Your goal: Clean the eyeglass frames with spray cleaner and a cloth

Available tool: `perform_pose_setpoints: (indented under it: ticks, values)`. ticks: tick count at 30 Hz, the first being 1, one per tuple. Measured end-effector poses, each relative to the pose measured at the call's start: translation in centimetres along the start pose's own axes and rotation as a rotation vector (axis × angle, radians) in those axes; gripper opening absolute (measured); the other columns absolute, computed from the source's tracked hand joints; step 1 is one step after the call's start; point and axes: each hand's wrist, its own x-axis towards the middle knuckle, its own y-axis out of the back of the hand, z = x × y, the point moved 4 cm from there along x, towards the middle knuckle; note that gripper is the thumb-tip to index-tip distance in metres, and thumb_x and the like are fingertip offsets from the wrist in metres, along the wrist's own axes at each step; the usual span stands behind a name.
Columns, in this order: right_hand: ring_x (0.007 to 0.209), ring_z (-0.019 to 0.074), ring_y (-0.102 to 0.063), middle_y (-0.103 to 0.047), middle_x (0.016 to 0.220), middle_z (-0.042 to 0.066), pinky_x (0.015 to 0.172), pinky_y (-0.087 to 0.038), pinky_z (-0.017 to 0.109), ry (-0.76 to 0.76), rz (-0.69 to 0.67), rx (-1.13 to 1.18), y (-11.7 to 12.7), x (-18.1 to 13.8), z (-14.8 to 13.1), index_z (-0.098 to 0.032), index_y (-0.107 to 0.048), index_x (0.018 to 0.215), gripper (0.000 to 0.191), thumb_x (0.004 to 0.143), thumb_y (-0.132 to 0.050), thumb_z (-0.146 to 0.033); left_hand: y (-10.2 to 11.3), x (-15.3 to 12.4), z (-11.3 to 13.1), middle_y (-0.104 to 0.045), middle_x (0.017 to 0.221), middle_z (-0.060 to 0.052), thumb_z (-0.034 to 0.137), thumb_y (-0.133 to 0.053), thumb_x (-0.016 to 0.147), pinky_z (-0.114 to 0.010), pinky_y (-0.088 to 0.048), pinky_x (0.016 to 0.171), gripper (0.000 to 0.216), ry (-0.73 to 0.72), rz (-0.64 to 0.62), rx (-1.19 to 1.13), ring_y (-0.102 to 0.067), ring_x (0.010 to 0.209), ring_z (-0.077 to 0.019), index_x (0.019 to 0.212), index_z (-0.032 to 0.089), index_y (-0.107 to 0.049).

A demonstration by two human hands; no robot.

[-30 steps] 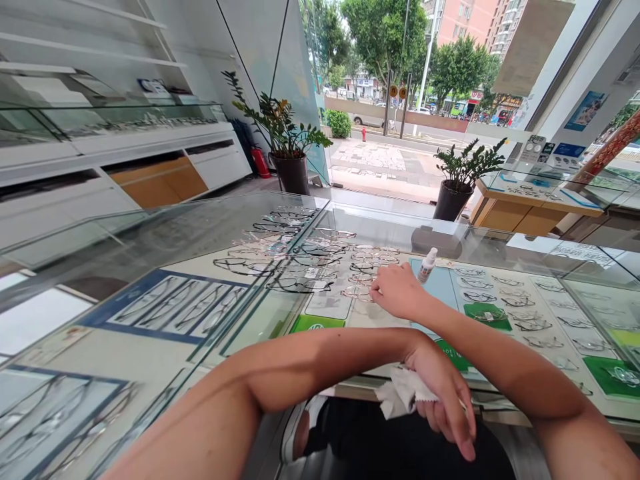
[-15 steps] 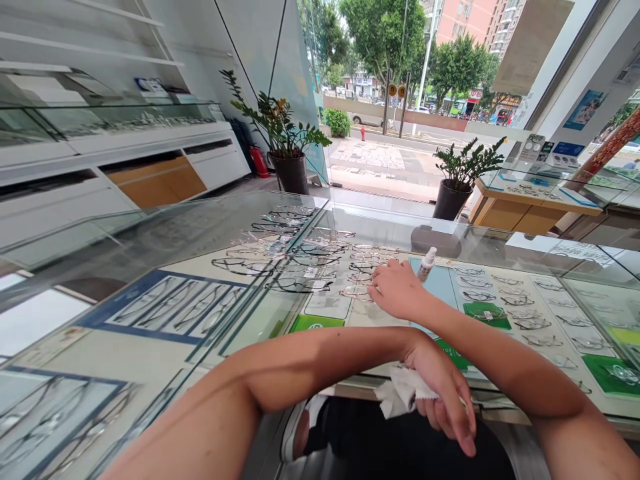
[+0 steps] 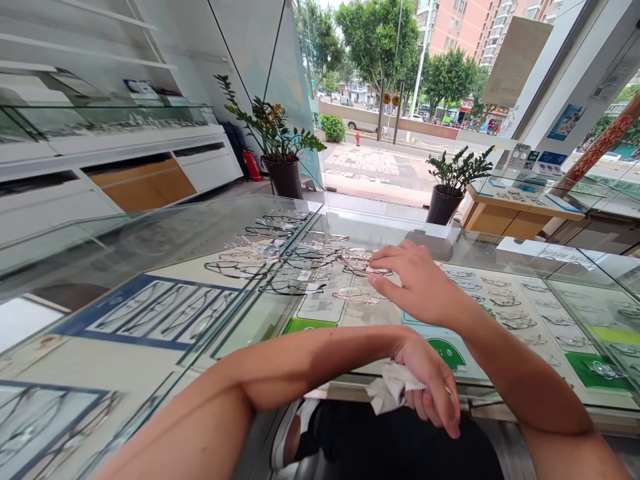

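My left hand (image 3: 431, 380) rests low by the counter's front edge, its fingers closed around a crumpled white cleaning cloth (image 3: 387, 390). The left forearm lies across the front of the glass counter. Beyond it, my right hand (image 3: 420, 283) reaches over the glass top, palm down with fingers stretched and thumb apart. Its fingertips are at a cluster of eyeglasses (image 3: 363, 260); whether they touch a frame I cannot tell. Just nearer lies a thin pinkish pair of eyeglasses (image 3: 360, 295). Dark-rimmed eyeglasses (image 3: 293, 289) lie to the left.
The glass counter (image 3: 240, 333) bends at a corner, with a blue-edged display tray (image 3: 75, 325) inside its left part. More eyeglasses (image 3: 510, 301) sit in rows at right. Two potted plants (image 3: 283, 177) stand beyond, before the glass front. A white display cabinet (image 3: 210, 163) lines the left wall.
My right hand has opened out and moved slightly right and toward me; the white spray bottle seen beside it before is now hidden. My left hand still holds the cloth. The view has shifted slightly.
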Motion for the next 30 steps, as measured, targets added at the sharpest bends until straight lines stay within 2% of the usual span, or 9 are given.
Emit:
perform_pose_setpoints:
  ticks: [4, 8, 10, 13, 15, 17, 20, 23, 30]
  values:
    - [0.128, 0.0271, -0.056, -0.071, 0.135, 0.007, 0.113, -0.040, 0.051, 0.055, 0.252, 0.263, 2.7, -2.1, 3.1, -0.022, -0.076, 0.122, 0.033, 0.100, -0.058, -0.040, 0.5, -0.7, -0.3, -0.024, 0.051, 0.004, 0.066, -0.087, 0.064, -0.027, -0.024, 0.039, 0.061, -0.003, 0.080, 0.088, -0.023, 0.042, -0.0099, 0.050, 0.021, -0.048]
    - [0.132, 0.0248, -0.061, -0.070, 0.139, 0.007, 0.115, -0.044, 0.047, 0.050, 0.097, 0.718, 1.3, -3.3, 8.7, -0.025, -0.078, 0.117, 0.038, 0.095, -0.060, -0.051, 0.2, -1.9, 0.0, -0.033, 0.047, 0.003, 0.056, -0.092, 0.062, -0.028, -0.037, 0.039, 0.057, 0.099, -0.022, 0.300, -0.036, 0.041, -0.0128, 0.049, 0.021, -0.048]
    - [0.132, 0.0260, -0.063, -0.071, 0.138, 0.011, 0.113, -0.047, 0.046, 0.071, 0.110, 0.911, 0.4, -3.4, 11.1, -0.022, -0.080, 0.112, 0.047, 0.092, -0.058, -0.060, -0.2, -3.3, 0.4, -0.039, 0.045, 0.002, 0.050, -0.097, 0.053, -0.027, -0.040, 0.039, 0.054, 0.127, -0.043, 0.371, -0.040, 0.040, -0.0130, 0.046, 0.020, -0.051]
    - [0.131, 0.0271, -0.064, -0.070, 0.139, 0.015, 0.110, -0.049, 0.046, 0.074, 0.159, 1.010, -0.9, -2.9, 13.0, -0.019, -0.078, 0.113, 0.050, 0.092, -0.055, -0.059, 0.2, -6.7, 1.8, -0.049, 0.044, -0.001, 0.048, -0.099, 0.049, -0.029, -0.041, 0.037, 0.047, -0.069, 0.301, 0.304, -0.043, 0.039, -0.0146, 0.047, 0.020, -0.061]
    - [0.132, 0.0267, -0.063, -0.068, 0.142, 0.016, 0.108, -0.050, 0.045, 0.017, 0.274, 0.933, -1.4, -2.4, 13.2, -0.017, -0.075, 0.119, 0.054, 0.097, -0.045, -0.056, 0.9, -9.6, 2.5, -0.048, 0.043, -0.002, 0.052, -0.098, 0.051, -0.025, -0.032, 0.035, 0.052, -0.202, 0.655, 0.253, -0.039, 0.039, -0.0118, 0.046, 0.020, -0.058]
    - [0.135, 0.0262, -0.060, -0.066, 0.144, 0.016, 0.110, -0.048, 0.044, -0.060, 0.490, 0.716, -1.6, -2.4, 12.7, -0.017, -0.071, 0.128, 0.055, 0.099, -0.041, -0.053, 1.7, -12.6, 2.9, -0.035, 0.042, 0.005, 0.057, -0.094, 0.058, -0.020, -0.021, 0.035, 0.059, -0.433, 1.030, 0.109, -0.025, 0.038, -0.0056, 0.051, 0.019, -0.049]
    - [0.135, 0.0278, -0.056, -0.067, 0.141, 0.014, 0.117, -0.041, 0.046, -0.055, 0.772, 0.285, -1.7, -3.1, 10.6, -0.018, -0.069, 0.133, 0.052, 0.096, -0.046, -0.047, 2.7, -15.1, 2.8, -0.022, 0.048, 0.011, 0.058, -0.083, 0.074, -0.015, -0.015, 0.036, 0.057, -0.744, 1.342, -0.120, -0.012, 0.042, -0.0029, 0.061, 0.020, -0.043]
    - [0.130, 0.0283, -0.057, -0.070, 0.136, 0.013, 0.116, -0.041, 0.047, 0.040, 0.812, 0.090, -2.4, -3.6, 8.7, -0.016, -0.068, 0.132, 0.049, 0.096, -0.045, -0.041, 3.4, -15.5, 2.4, -0.020, 0.050, 0.012, 0.052, -0.073, 0.085, -0.014, -0.017, 0.036, 0.047, -0.846, 1.384, -0.244, -0.010, 0.043, -0.0039, 0.066, 0.019, -0.045]
    - [0.136, 0.0303, -0.051, -0.068, 0.141, 0.010, 0.118, -0.039, 0.050, 0.083, 0.696, -0.057, -3.0, -3.8, 7.4, -0.018, -0.066, 0.137, 0.052, 0.094, -0.045, -0.038, 3.1, -15.4, 2.5, -0.020, 0.049, 0.011, 0.031, -0.063, 0.088, -0.014, -0.020, 0.034, 0.021, -0.923, 1.194, -0.402, -0.008, 0.040, -0.0049, 0.075, 0.016, -0.057]
